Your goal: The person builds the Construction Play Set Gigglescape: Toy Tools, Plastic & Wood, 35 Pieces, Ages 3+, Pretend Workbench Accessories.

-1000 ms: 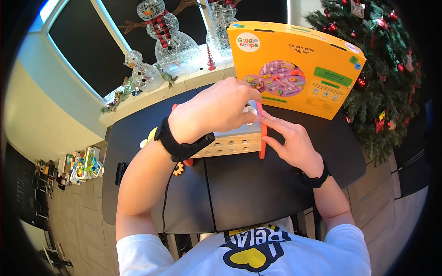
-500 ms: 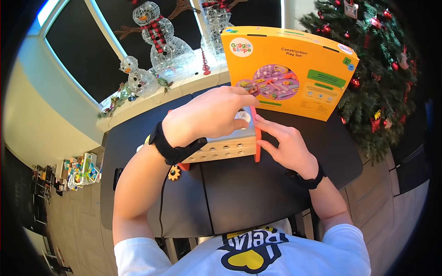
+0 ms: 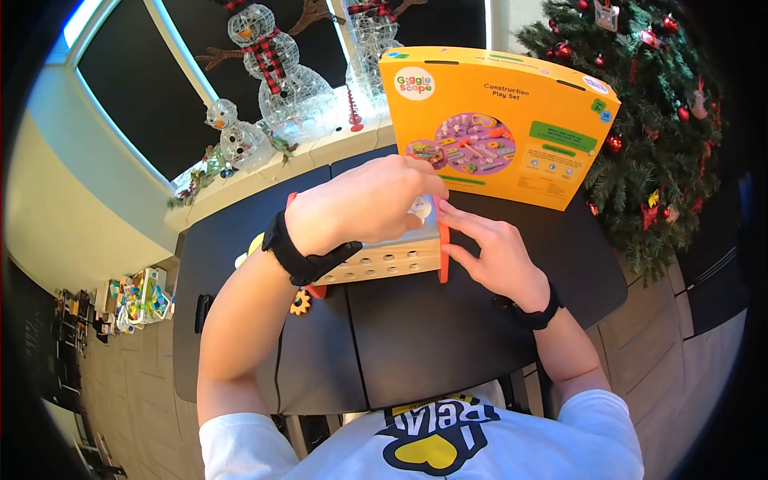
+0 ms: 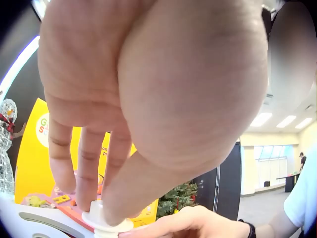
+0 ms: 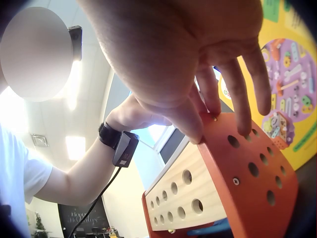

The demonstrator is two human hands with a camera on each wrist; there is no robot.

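Note:
My left hand (image 3: pixel 360 196) reaches across the top of a wooden toy workbench (image 3: pixel 392 260) with red end panels. In the left wrist view its thumb and a finger pinch a white flanged, bolt-like piece (image 4: pixel 96 215) at the grey top's right end. My right hand (image 3: pixel 504 256) rests at the right red end panel (image 5: pixel 252 168). Its thumb touches the panel's front upper corner, and the fingers extend over the top edge and along the holed outer face. The right index fingertip lies close beside the white piece's base in the left wrist view.
A yellow play set box (image 3: pixel 496 120) stands behind the workbench on the black table (image 3: pixel 448 336). An orange gear (image 3: pixel 301 302) lies in front of the workbench's left end. A Christmas tree (image 3: pixel 648 152) rises at the right, and wire snowmen (image 3: pixel 296 96) line the windowsill.
The head view has shifted slightly, moving the scene left. The left hand has turned a little at the white piece, and its thumb is now hidden there. The right hand stays at the panel.

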